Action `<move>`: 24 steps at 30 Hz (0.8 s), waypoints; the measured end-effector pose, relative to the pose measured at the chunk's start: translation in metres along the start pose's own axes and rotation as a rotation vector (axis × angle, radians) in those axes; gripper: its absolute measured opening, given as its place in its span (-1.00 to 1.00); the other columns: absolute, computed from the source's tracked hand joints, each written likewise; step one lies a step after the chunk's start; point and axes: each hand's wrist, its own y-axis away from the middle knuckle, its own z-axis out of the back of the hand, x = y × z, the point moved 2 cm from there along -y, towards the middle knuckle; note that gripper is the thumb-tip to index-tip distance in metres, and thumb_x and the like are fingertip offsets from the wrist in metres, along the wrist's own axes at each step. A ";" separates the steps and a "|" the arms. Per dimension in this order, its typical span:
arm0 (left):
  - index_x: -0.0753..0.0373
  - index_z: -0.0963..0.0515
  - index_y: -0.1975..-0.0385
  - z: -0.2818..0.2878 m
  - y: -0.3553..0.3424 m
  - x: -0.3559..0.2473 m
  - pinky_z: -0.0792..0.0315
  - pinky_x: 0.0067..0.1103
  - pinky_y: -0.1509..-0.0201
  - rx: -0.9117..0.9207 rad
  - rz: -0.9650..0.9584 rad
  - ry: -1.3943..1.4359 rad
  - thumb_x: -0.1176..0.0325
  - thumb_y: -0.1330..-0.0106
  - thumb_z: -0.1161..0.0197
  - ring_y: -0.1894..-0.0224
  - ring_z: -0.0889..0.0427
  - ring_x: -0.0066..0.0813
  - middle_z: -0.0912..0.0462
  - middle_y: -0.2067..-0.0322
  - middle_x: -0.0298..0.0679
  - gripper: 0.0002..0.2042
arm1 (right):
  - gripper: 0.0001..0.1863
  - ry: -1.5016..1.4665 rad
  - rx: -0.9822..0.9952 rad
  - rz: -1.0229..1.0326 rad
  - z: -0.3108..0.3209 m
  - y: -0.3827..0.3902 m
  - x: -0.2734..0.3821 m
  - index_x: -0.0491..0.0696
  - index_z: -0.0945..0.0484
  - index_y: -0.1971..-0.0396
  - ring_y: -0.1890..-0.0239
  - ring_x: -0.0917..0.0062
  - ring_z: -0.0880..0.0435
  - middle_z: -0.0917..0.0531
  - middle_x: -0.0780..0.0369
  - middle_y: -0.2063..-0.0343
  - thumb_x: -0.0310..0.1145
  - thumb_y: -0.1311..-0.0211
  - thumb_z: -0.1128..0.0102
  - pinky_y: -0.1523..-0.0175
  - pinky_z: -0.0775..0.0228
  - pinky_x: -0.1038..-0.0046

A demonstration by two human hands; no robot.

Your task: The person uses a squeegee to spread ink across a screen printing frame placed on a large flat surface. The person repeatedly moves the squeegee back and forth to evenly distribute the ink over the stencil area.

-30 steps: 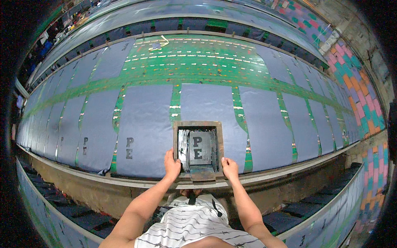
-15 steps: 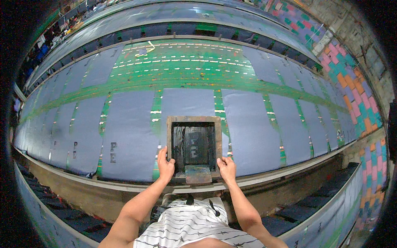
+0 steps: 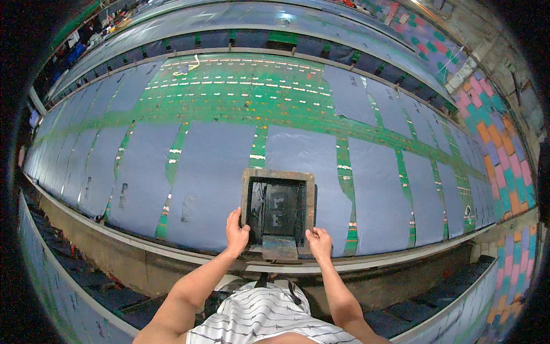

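At the near edge of the long green table (image 3: 229, 106), straight in front of the person, is the square frame (image 3: 278, 174): brownish rim, black inside, two stacked letter shapes showing faintly grey on its dark floor. Glossy streaks on the left of that floor. Left hand (image 3: 236, 232) grips the frame's left side, thumb toward the rim, fingers along the outside. Right hand (image 3: 319, 241) has the right side near the near corner, fingers curled, thumb against the rim. Both hands closed on the frame, neither free. Flat-topped block (image 3: 279, 247), greyish, sits at the frame's near end, overlapping the near rim. Frame overlaps the left part of a blue-grey panel (image 3: 301, 149) and the green gap beside it; can't tell if it's resting or held just above. Next panel to the left (image 3: 215, 155) carries a smudgy dark mark (image 3: 189, 207) low down; similar marks on panels further left. Pale yellow cord (image 3: 196, 62) lies at the table's far side. Painted brick pattern (image 3: 504, 149) in pink, orange, teal along the right.
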 end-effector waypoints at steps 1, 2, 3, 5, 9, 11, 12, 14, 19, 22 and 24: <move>0.39 -0.39 -0.26 -0.008 0.004 -0.003 -0.25 -0.32 -0.41 0.000 0.007 -0.007 0.60 -0.01 -0.19 -0.28 -0.39 0.02 -0.44 -0.19 0.05 -0.34 | -0.54 -0.011 0.008 -0.001 0.006 -0.003 -0.010 -0.22 -0.69 0.18 0.29 0.27 -0.70 -0.68 0.08 0.32 -0.10 -0.16 -0.40 0.16 -0.53 0.32; 0.39 -0.39 -0.26 -0.014 0.007 -0.003 -0.24 -0.31 -0.42 -0.011 0.006 0.004 0.60 -0.01 -0.19 -0.28 -0.39 0.02 -0.44 -0.19 0.05 -0.34 | -0.54 0.033 0.034 -0.003 0.011 -0.006 -0.011 -0.26 -0.67 0.15 0.29 0.30 -0.70 -0.68 0.07 0.29 -0.13 -0.17 -0.41 0.14 -0.53 0.35; 0.40 -0.39 -0.26 -0.019 0.009 -0.001 -0.23 -0.31 -0.43 -0.021 0.003 0.016 0.60 0.00 -0.19 -0.28 -0.38 0.02 -0.45 -0.19 0.05 -0.34 | -0.53 0.076 0.059 -0.006 0.015 -0.008 -0.011 -0.29 -0.66 0.13 0.29 0.33 -0.71 -0.68 0.07 0.27 -0.16 -0.18 -0.42 0.12 -0.52 0.38; 0.40 -0.39 -0.26 -0.026 0.013 -0.002 -0.22 -0.31 -0.43 -0.029 0.003 -0.010 0.60 0.00 -0.19 -0.29 -0.38 0.03 -0.44 -0.19 0.05 -0.34 | -0.52 0.127 0.084 -0.007 0.021 -0.011 -0.016 -0.32 -0.64 0.10 0.27 0.36 -0.72 -0.69 0.06 0.23 -0.18 -0.19 -0.43 0.10 -0.53 0.40; 0.39 -0.38 -0.26 -0.033 0.018 0.002 -0.22 -0.31 -0.44 -0.031 0.027 -0.075 0.60 0.00 -0.18 -0.31 -0.37 0.04 -0.43 -0.22 0.09 -0.34 | -0.52 0.107 0.101 -0.013 0.028 -0.012 -0.021 -0.31 -0.65 0.10 0.24 0.36 -0.74 -0.69 0.06 0.21 -0.17 -0.20 -0.42 0.09 -0.53 0.40; 0.39 -0.38 -0.27 -0.035 0.020 -0.001 -0.23 -0.30 -0.44 -0.020 0.042 -0.064 0.60 0.00 -0.18 -0.31 -0.37 0.05 -0.42 -0.23 0.11 -0.33 | -0.52 0.088 0.105 -0.018 0.030 -0.010 -0.021 -0.31 -0.65 0.10 0.22 0.36 -0.75 -0.69 0.06 0.21 -0.17 -0.20 -0.42 0.08 -0.53 0.40; 0.39 -0.38 -0.27 -0.034 0.021 -0.010 -0.23 -0.30 -0.44 -0.005 0.048 -0.056 0.60 0.01 -0.18 -0.31 -0.37 0.05 -0.42 -0.22 0.11 -0.33 | -0.52 0.087 0.102 -0.017 0.031 -0.011 -0.024 -0.31 -0.65 0.10 0.22 0.36 -0.75 -0.69 0.06 0.21 -0.17 -0.20 -0.42 0.08 -0.53 0.40; 0.39 -0.38 -0.27 -0.036 0.021 -0.015 -0.25 -0.30 -0.42 -0.046 -0.003 -0.101 0.60 0.01 -0.17 -0.28 -0.39 0.06 -0.45 -0.19 0.09 -0.33 | -0.51 0.081 0.109 -0.028 0.031 -0.011 -0.027 -0.31 -0.65 0.10 0.22 0.34 -0.76 -0.70 0.06 0.21 -0.17 -0.19 -0.43 0.08 -0.53 0.40; 0.43 -0.37 -0.26 -0.034 0.027 -0.016 -0.26 -0.31 -0.39 -0.019 0.023 -0.131 0.60 0.00 -0.17 -0.27 -0.39 0.06 -0.44 -0.18 0.08 -0.34 | -0.49 0.141 0.109 0.001 0.035 -0.008 -0.030 -0.31 -0.65 0.10 0.22 0.32 -0.76 -0.71 0.04 0.21 -0.14 -0.18 -0.42 0.09 -0.54 0.38; 0.46 -0.36 -0.25 -0.033 0.028 -0.018 -0.25 -0.32 -0.39 0.004 0.046 -0.098 0.58 -0.01 -0.16 -0.27 -0.38 0.06 -0.44 -0.18 0.09 -0.35 | -0.49 0.159 0.121 0.000 0.037 -0.006 -0.027 -0.30 -0.66 0.10 0.21 0.31 -0.76 -0.71 0.03 0.21 -0.12 -0.19 -0.42 0.08 -0.54 0.36; 0.46 -0.36 -0.25 -0.032 0.028 -0.019 -0.25 -0.31 -0.40 0.014 0.052 -0.074 0.57 -0.01 -0.16 -0.27 -0.38 0.07 -0.44 -0.18 0.09 -0.35 | -0.48 0.165 0.122 -0.001 0.039 -0.004 -0.025 -0.30 -0.66 0.09 0.20 0.30 -0.76 -0.71 0.03 0.21 -0.12 -0.19 -0.41 0.07 -0.54 0.36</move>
